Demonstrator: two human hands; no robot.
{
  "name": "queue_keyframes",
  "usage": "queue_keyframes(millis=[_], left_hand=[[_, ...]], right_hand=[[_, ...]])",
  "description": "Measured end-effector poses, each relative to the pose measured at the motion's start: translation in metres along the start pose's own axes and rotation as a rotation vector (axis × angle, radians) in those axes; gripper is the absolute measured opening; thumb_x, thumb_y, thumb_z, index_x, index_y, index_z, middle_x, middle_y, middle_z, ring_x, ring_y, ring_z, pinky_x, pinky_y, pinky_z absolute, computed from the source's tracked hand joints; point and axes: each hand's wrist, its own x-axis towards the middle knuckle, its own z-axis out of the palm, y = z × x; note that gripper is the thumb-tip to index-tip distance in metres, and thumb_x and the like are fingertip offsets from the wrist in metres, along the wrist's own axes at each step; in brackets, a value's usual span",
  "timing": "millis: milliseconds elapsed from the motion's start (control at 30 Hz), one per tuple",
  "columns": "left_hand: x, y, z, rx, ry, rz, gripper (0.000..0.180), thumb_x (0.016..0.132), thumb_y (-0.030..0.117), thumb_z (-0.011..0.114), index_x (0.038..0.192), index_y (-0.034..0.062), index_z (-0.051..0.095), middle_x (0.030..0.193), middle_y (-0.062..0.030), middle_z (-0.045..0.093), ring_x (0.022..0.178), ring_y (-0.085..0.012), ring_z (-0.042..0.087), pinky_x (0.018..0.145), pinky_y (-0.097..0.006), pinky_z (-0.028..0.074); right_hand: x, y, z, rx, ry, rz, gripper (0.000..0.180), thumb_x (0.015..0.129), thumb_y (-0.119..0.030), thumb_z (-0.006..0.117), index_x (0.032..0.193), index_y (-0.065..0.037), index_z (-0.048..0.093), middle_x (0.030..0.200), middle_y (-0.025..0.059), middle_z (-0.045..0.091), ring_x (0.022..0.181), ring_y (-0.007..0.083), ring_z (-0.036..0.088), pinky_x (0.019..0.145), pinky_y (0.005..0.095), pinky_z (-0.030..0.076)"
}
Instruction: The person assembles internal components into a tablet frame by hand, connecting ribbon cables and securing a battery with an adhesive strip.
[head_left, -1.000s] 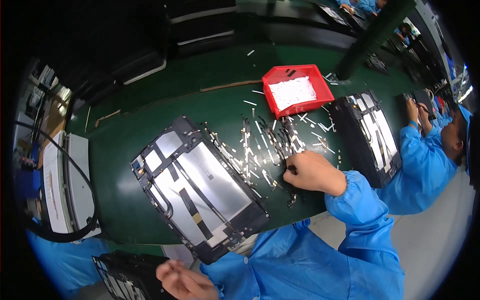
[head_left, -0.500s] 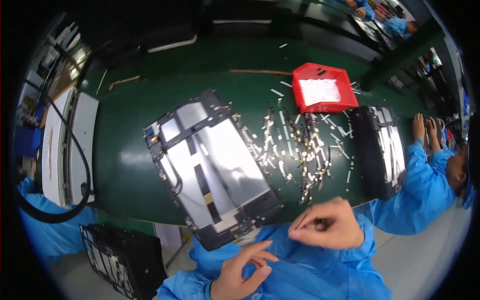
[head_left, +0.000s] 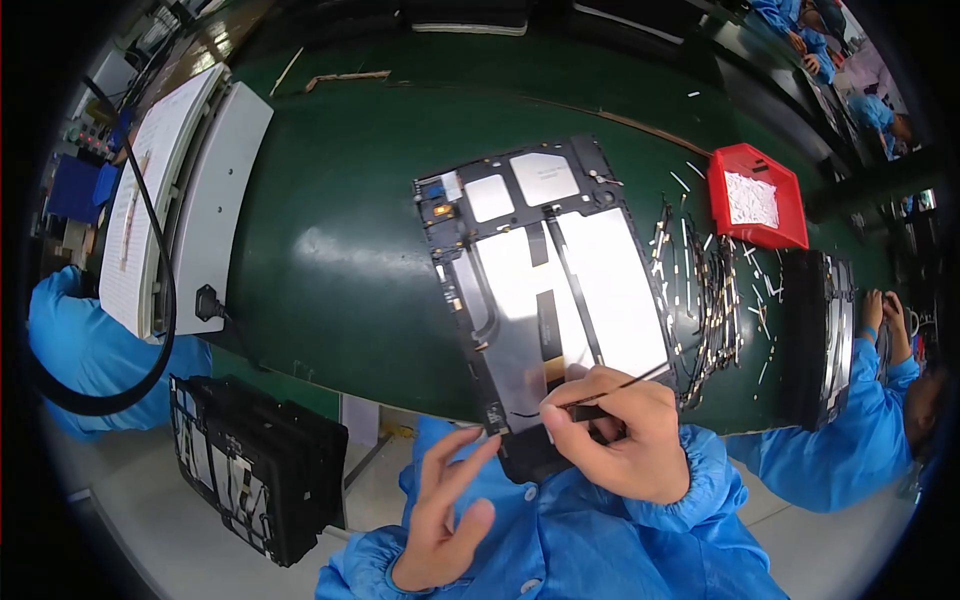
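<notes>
Black thin cable [head_left: 640, 380] pinched in right hand [head_left: 630, 440], thumb against fingers, over lower end of tablet chassis [head_left: 550, 300]; left hand [head_left: 440, 525] unclosed, fingers spread, by chassis's lower-left edge.

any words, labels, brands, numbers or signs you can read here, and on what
None can be read.
Open device, upper silver plate: faint marks, too small.
White sheet at left: faint marks, too small.
Red bin: dark patch, too small to tell.
</notes>
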Motion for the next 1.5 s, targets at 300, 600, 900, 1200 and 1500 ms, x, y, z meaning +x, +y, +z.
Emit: queue_keyframes(millis=[300,600,900,1200,1500], left_hand=[[0.006,-0.006,-0.006,-0.375,-0.074,-0.143,0.052,0.094,0.031,0.039,0.133,-0.003,0.042,0.135,-0.0137,0.031,0.129,-0.0249,0.027,0.107,-0.035,0.015],[0.029,-0.029,0.002,-0.35,0.088,0.047,0.014,0.089,0.009,0.048,0.091,-0.001,0.058,0.11,-0.0132,0.046,0.1,-0.0172,0.045,0.088,-0.029,0.035],[0.053,-0.026,0.007,-0.088,0.24,0.16,0.017,0.076,0.0,0.066,0.086,0.0018,0.052,0.087,-0.0077,0.052,0.079,-0.0127,0.051,0.072,-0.024,0.04],[0.05,-0.035,0.006,-0.223,0.234,0.131,0.013,0.08,-0.001,0.062,0.088,0.0001,0.052,0.087,-0.0081,0.053,0.079,-0.0129,0.051,0.073,-0.024,0.04],[0.049,-0.037,0.004,-0.257,0.207,0.133,0.01,0.082,-0.003,0.059,0.09,-0.0009,0.052,0.089,-0.0089,0.053,0.081,-0.0136,0.05,0.076,-0.025,0.04]], right_hand=[[0.007,0.0,0.003,-0.107,-0.082,0.074,0.013,0.076,-0.006,0.069,0.083,0.004,0.064,0.081,0.0125,0.061,0.055,0.0156,0.057,0.046,0.0245,0.044],[0.014,-0.006,0.003,-0.283,-0.244,0.107,0.013,0.075,-0.009,0.063,0.084,0.0,0.06,0.083,0.0108,0.054,0.067,0.0283,0.059,0.058,0.0356,0.047],[0.013,-0.005,0.008,-0.346,-0.232,0.06,0.013,0.075,-0.009,0.063,0.082,0.0,0.059,0.082,0.0108,0.054,0.067,0.0288,0.059,0.058,0.0361,0.048],[0.017,-0.009,0.005,-0.339,-0.288,0.025,0.013,0.073,-0.005,0.068,0.082,0.002,0.064,0.078,0.0128,0.058,0.067,0.0273,0.061,0.059,0.0339,0.05],[0.015,-0.01,0.006,-0.312,-0.278,0.085,0.013,0.073,-0.008,0.064,0.08,0.003,0.059,0.081,0.012,0.053,0.072,0.0299,0.057,0.062,0.0364,0.048]])
